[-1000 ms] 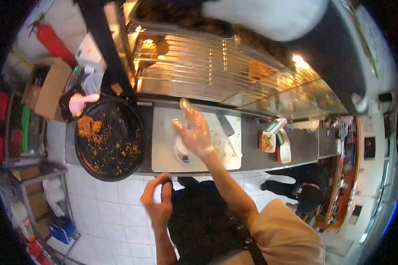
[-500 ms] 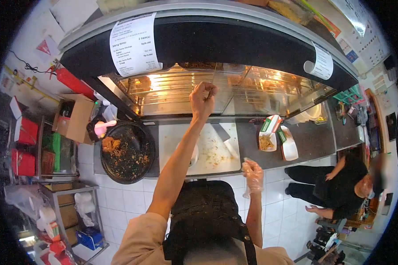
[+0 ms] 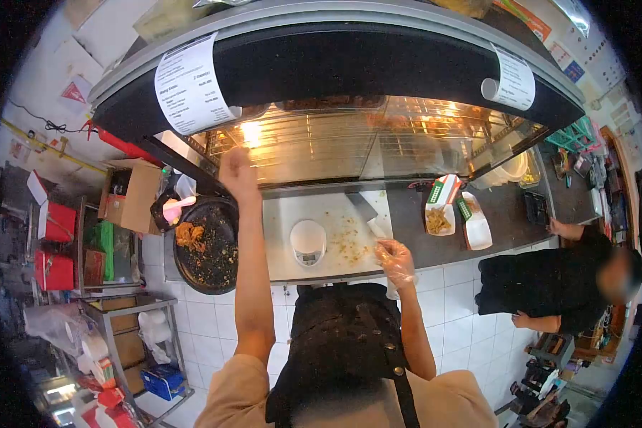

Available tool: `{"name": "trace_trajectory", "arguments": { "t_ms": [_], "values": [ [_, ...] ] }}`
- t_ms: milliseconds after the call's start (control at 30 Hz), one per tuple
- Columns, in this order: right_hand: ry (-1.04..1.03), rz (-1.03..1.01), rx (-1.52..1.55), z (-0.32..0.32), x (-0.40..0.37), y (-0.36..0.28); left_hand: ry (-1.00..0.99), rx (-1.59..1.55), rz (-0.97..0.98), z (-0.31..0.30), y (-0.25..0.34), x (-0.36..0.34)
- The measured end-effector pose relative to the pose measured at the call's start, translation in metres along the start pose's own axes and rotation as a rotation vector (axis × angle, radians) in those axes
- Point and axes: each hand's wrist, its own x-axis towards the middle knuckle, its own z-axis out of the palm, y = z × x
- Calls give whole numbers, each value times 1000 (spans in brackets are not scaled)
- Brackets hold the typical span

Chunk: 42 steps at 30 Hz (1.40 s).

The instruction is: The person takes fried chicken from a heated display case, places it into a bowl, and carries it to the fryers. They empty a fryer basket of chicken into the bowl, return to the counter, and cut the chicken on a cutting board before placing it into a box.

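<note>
My left hand [image 3: 238,175], bare and smeared by motion, is raised at the left front of the lit glass display cabinet [image 3: 314,146]. My right hand [image 3: 394,260], in a clear plastic glove, is at the front edge of the white cutting board [image 3: 278,267]. Its fingers are loosely curled, close to the white handle of a knife [image 3: 364,207] lying on the board. A round white kitchen scale [image 3: 308,237] stands mid-board, with crumbs scattered right of it. Fried chicken [image 3: 190,237] lies on a round black pan [image 3: 205,278] left of the board.
On the counter's right are a paper box of fries [image 3: 439,220] and a white paper tray [image 3: 476,232]. Paper receipts [image 3: 195,85] hang on the cabinet front. A person in black [image 3: 549,282] stands at the right. A metal rack [image 3: 128,314] stands at the left.
My left hand has swept left along the cabinet front, uncovering the scale. My right hand has moved up and left to the board's edge near the knife handle. The person has shifted toward the counter.
</note>
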Motion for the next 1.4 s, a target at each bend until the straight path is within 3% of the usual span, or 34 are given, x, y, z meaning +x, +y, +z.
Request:
{"name": "trace_trajectory", "arguments": {
  "t_ms": [67,167,200,267,300,333,433,600,767,967,1033,1067,1167,1267,1300,1333,1367,1400],
  "values": [
    [-70,51,-19,7,3,-1,262,92,26,-12,-4,3],
    [-125,94,-4,16,9,20,212,-182,152,38,37,-50],
    [-155,75,-65,17,11,15,110,124,221,52,23,-67],
    [-170,109,-50,20,13,3,93,308,245,98,28,-91],
    [-153,128,-35,19,14,-4,164,167,219,130,48,-86],
    [-138,96,-77,18,13,-9,247,329,166,137,32,-73],
    [-139,123,-22,10,11,-12,354,482,82,137,15,-38],
    [-112,97,-208,2,17,22,439,695,17,108,10,7],
    [-147,22,-350,2,9,-5,515,850,-30,75,12,40],
    [-157,65,-169,-3,-2,8,744,550,-73,70,51,41],
    [-136,100,-77,-5,-9,0,682,68,-208,98,117,-4],
    [-190,160,2,0,2,32,652,-173,-267,102,139,-21],
    [-191,389,517,8,2,-26,229,53,65,47,83,-69],
    [-216,317,755,38,29,-37,-441,238,-14,-10,85,-197],
    [-252,321,843,60,35,-41,-753,200,230,-23,84,-230],
    [-318,216,891,78,38,-41,-1010,390,-65,-21,118,-238],
    [-324,320,804,104,51,-48,-819,203,-412,-28,112,-259],
    [-331,357,755,125,57,-53,-792,301,-535,-46,97,-257]
  ]
}}
